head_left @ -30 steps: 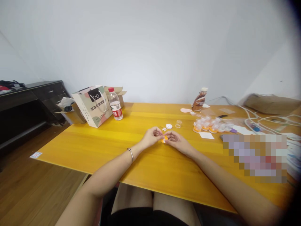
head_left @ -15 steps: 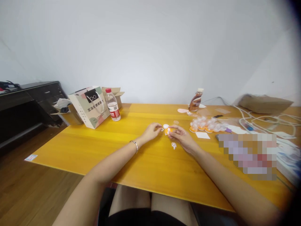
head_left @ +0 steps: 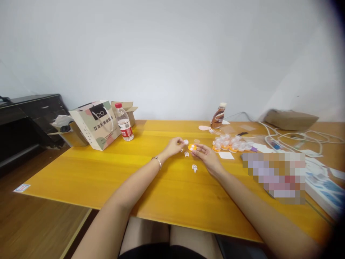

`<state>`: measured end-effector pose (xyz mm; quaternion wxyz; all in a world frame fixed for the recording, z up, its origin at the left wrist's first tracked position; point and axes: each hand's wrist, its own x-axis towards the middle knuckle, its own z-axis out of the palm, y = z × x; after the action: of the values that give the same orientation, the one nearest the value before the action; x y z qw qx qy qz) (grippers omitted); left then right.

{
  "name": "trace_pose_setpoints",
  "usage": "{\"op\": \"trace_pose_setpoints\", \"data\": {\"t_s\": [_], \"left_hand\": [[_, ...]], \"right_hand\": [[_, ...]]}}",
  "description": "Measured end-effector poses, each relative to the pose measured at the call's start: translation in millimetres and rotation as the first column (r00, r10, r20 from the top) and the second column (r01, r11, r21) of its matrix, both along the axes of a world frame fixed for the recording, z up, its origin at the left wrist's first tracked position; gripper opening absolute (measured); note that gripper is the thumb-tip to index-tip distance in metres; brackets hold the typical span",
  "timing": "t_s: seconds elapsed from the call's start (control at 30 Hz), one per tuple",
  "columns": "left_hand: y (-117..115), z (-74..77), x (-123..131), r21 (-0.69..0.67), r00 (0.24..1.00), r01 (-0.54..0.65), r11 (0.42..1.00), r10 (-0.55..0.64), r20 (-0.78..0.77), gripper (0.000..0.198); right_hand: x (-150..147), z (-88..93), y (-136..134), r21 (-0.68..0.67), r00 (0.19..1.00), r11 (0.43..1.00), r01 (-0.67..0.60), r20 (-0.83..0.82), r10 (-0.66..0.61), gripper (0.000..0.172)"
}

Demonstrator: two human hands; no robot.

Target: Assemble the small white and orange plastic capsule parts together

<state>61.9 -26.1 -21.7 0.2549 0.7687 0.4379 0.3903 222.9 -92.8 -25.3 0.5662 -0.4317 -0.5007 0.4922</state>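
Note:
Pinched in the fingers of my left hand (head_left: 175,145) is a small white disc (head_left: 185,142), held just above the table. My right hand (head_left: 206,155) grips a round orange piece (head_left: 192,147) with white bits on its face, close to the right of the disc. Below the hands lie a small white cut-out piece (head_left: 187,154) and another white cut-out piece (head_left: 194,168) with dark holes. Behind the orange piece rests a clear round cover (head_left: 197,141). Too little detail shows to name these parts more exactly.
Right of my hands sits a cluster of clear-domed orange pieces (head_left: 229,143) beside a white card (head_left: 226,155). A coffee bottle (head_left: 219,116), white cables (head_left: 291,138) and a blurred-out patch (head_left: 280,176) lie farther right. A paper bag (head_left: 98,126) and water bottle (head_left: 124,122) stand left.
My left hand has picked up the white disc that lay flat on the table. The orange piece in my right hand now shows its face more. The view has shifted slightly right.

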Motion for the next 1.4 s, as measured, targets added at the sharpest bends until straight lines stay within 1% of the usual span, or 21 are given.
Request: {"op": "trace_pose_setpoints", "data": {"t_s": [0.07, 0.1, 0.17, 0.2, 0.3, 0.37, 0.43, 0.6, 0.67, 0.73, 0.8, 0.9, 0.97, 1.03, 1.1, 1.17, 1.23, 1.4], "left_hand": [[-15, -1.3, -18, -0.119, 0.983, 0.049, 0.992, -0.026, 0.184, 0.021], [-23, -2.4, -27, -0.172, 0.965, 0.102, 0.98, -0.055, 0.256, 0.022], [-39, -4.1, -45, -0.293, 0.918, 0.193, 0.936, -0.067, 0.391, 0.024], [-46, -4.2, -53, -0.327, 0.892, 0.222, 0.919, -0.056, 0.449, 0.025], [-57, -1.0, -63, -0.353, 0.809, 0.301, 0.886, -0.041, 0.587, 0.026], [-59, 2.1, -63, -0.339, 0.757, 0.348, 0.874, -0.049, 0.651, 0.028], [-59, 3.7, -60, -0.324, 0.731, 0.382, 0.866, -0.068, 0.679, 0.032], [-63, 3.7, -56, -0.293, 0.745, 0.426, 0.856, -0.147, 0.651, 0.042], [-65, 4.6, -54, -0.256, 0.759, 0.423, 0.869, -0.185, 0.625, 0.042], [-68, 5.8, -51, -0.201, 0.785, 0.396, 0.896, -0.217, 0.58, 0.039], [-70, 6.4, -47, -0.134, 0.829, 0.346, 0.929, -0.236, 0.507, 0.036], [-74, 6.2, -42, -0.024, 0.906, 0.271, 0.962, -0.247, 0.343, 0.033], [-76, 6.3, -42, 0.057, 0.941, 0.255, 0.965, -0.262, 0.215, 0.032], [-78, 7.2, -43, 0.139, 0.958, 0.254, 0.957, -0.269, 0.103, 0.031], [-80, 9.1, -44, 0.214, 0.965, 0.246, 0.945, -0.259, 0.033, 0.03], [-80, 11.0, -45, 0.258, 0.97, 0.234, 0.937, -0.244, 0.006, 0.03], [-81, 11.9, -45, 0.273, 0.973, 0.218, 0.937, -0.229, 0.01, 0.031], [-79, 8.0, -43, 0.226, 0.971, 0.212, 0.951, -0.231, 0.063, 0.031]], "right_hand": [[-1, 0.4, 0, 0.01, 0.999, 1.0, 0.01, 0.041, -0.01, 0.04], [-3, 0.3, -1, 0.013, 0.998, 1.0, 0.004, 0.064, -0.005, 0.039], [-7, -0.3, -2, 0.009, 0.995, 1.0, -0.017, 0.096, 0.016, 0.039], [-9, -0.8, -3, 0.006, 0.995, 1.0, -0.025, 0.102, 0.025, 0.039], [-16, -2.0, -7, -0.006, 0.995, 0.999, -0.048, 0.088, 0.048, 0.038], [-19, -2.1, -10, -0.012, 0.994, 0.997, -0.073, 0.085, 0.074, 0.038], [-21, -2.0, -11, -0.022, 0.99, 0.994, -0.106, 0.088, 0.107, 0.039], [-24, -2.8, -13, -0.04, 0.986, 0.987, -0.153, 0.062, 0.155, 0.037], [-25, -2.6, -13, -0.04, 0.986, 0.988, -0.151, 0.071, 0.153, 0.037], [-26, -1.8, -14, -0.034, 0.984, 0.989, -0.144, 0.098, 0.147, 0.036], [-27, -1.3, -15, -0.023, 0.981, 0.99, -0.14, 0.129, 0.142, 0.035], [-28, -2.3, -16, -0.005, 0.974, 0.988, -0.151, 0.169, 0.15, 0.033], [-28, -3.8, -16, 0.003, 0.968, 0.986, -0.167, 0.19, 0.163, 0.032], [-28, -5.2, -15, 0.009, 0.965, 0.984, -0.179, 0.197, 0.173, 0.031], [-28, -5.8, -14, 0.016, 0.966, 0.984, -0.18, 0.19, 0.174, 0.03], [-28, -5.7, -14, 0.022, 0.968, 0.984, -0.177, 0.183, 0.17, 0.029], [-28, -5.3, -14, 0.023, 0.969, 0.984, -0.176, 0.18, 0.169, 0.028], [-28, -5.0, -14, -0.007, 0.966, 0.981, -0.193, 0.176, 0.191, 0.029]]}}
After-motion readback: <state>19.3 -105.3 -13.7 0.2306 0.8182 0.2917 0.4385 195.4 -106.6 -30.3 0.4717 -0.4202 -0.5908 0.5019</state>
